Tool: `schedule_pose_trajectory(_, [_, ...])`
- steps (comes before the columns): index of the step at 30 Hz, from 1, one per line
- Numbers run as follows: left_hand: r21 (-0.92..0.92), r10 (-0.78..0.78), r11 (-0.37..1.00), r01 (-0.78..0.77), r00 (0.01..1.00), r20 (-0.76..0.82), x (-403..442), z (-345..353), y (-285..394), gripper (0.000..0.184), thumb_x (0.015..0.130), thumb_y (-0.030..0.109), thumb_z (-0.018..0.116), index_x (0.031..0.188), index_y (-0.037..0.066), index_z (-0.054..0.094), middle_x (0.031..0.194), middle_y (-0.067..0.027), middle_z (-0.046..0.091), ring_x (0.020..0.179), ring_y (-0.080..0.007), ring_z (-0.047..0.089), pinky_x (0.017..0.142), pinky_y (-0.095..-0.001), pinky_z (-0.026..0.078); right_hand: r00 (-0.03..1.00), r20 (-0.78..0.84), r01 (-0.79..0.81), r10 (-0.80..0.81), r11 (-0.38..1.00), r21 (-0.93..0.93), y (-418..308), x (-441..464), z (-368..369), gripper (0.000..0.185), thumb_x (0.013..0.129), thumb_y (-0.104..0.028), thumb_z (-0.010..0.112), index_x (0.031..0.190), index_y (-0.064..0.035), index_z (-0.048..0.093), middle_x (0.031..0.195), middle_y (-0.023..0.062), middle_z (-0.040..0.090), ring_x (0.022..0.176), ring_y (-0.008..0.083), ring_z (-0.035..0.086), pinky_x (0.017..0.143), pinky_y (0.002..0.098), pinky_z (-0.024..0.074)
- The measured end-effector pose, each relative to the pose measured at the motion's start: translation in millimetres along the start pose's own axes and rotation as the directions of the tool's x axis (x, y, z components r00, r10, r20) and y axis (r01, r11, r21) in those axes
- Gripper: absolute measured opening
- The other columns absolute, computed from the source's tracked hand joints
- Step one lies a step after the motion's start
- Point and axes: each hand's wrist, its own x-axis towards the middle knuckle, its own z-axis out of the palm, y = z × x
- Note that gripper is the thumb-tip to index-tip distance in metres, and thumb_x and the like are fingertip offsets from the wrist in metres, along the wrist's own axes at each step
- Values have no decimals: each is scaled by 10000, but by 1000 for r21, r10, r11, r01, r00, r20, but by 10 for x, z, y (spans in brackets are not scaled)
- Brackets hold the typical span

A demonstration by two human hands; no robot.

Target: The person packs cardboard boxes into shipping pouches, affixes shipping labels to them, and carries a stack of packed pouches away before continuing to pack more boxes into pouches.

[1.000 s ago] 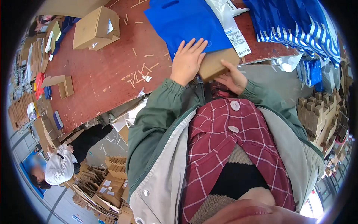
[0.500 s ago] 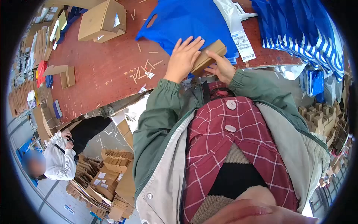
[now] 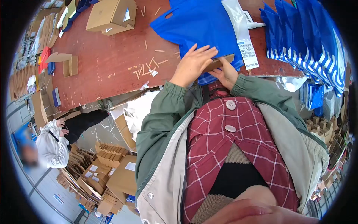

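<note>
A narrow side of a brown cardboard box [image 3: 226, 61] shows over the lower part of a blue bag [image 3: 203, 28] on the red table. My right hand [image 3: 226, 74] grips the box from the right, thumb on top and fingers beneath. My left hand [image 3: 194, 64] lies palm down over the bag and the left end of the box, its fingers stretched out and apart. Whether any of the box is inside the bag is hidden. Beside the bag lies a clear plastic packet with a white label [image 3: 248, 54].
Blue-and-white striped bags [image 3: 305, 44] hang over the table's right edge. A closed carton [image 3: 112, 16] and a small open box [image 3: 67, 63] stand left on the table [image 3: 100, 59], with scattered strips. A person [image 3: 54, 145] is at the lower left near stacked cardboard.
The box has turned from its broad face to a narrow side and shows less between my hands. My left hand has moved slightly right. The view has shifted, and the bag's handle end has swung a little.
</note>
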Motion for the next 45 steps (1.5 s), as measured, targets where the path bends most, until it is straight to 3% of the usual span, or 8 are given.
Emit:
schedule_pose_trajectory(7, [123,-69,987,101,968,-242,-155,-32,-35,360,903,171,580,1261,142,598,1335,-50,552,1271,-281,472,1081,-467,332,978,-24,209,-209,978,-28,-87,305,327,308,860,-186,664,1120,-144,504,1022,12,606,883,179,608,784,368,503])
schedule_pose_trajectory(12, [178,-345,886,427,866,-362,-453,120,-179,1099,595,87,788,1457,-27,116,1241,-300,508,1193,-429,482,1032,-458,383,958,15,280,-288,915,-291,-202,314,257,402,844,-237,688,1159,-101,479,1119,68,551,1034,220,565,871,414,492])
schedule_pose_trajectory(15, [-376,-626,770,515,722,-294,-535,437,-331,757,694,139,751,1325,-67,388,1077,-285,607,1011,-397,610,856,-448,497,984,52,179,-172,961,-210,-216,341,294,420,880,-284,652,1197,-86,460,1202,112,495,1121,279,532,929,434,490])
schedule_pose_trajectory(18, [-45,-712,701,712,695,-103,-485,575,-534,321,830,181,645,1000,-85,589,803,-243,660,747,-348,678,644,-447,527,988,99,129,-115,980,-154,-242,416,314,446,875,-300,655,1211,-88,452,1208,124,488,1141,286,520,941,437,489])
schedule_pose_trajectory(25, [-469,-683,603,645,722,113,-371,414,-213,360,956,242,502,763,-57,555,720,-151,691,596,-192,664,512,-316,498,992,67,-113,108,990,87,-404,623,373,494,863,-355,644,1217,-73,446,1181,142,494,1138,306,505,989,494,453])
schedule_pose_trajectory(30, [128,-501,860,493,865,34,-763,439,-212,366,948,296,525,779,-24,582,614,-196,562,609,-339,594,608,-439,444,989,145,43,-29,994,-97,-287,785,279,378,893,-322,614,1113,-19,559,1065,158,583,1049,295,567,966,465,457])
schedule_pose_trajectory(40, [-186,-735,625,758,652,187,-1015,399,-519,344,919,248,520,898,-76,631,779,-195,685,738,-336,671,723,-419,495,561,686,704,-463,-170,-690,114,1521,-785,328,828,-371,678,898,-50,670,804,151,658,759,291,646,763,375,516])
schedule_pose_trajectory(45, [194,-812,504,842,538,-227,-991,358,-319,538,763,228,679,1232,12,528,1208,-243,554,1119,-393,547,885,-455,463,825,528,559,-202,155,-814,-104,355,-751,246,823,-292,702,895,-58,675,784,122,662,749,235,643,715,361,511])
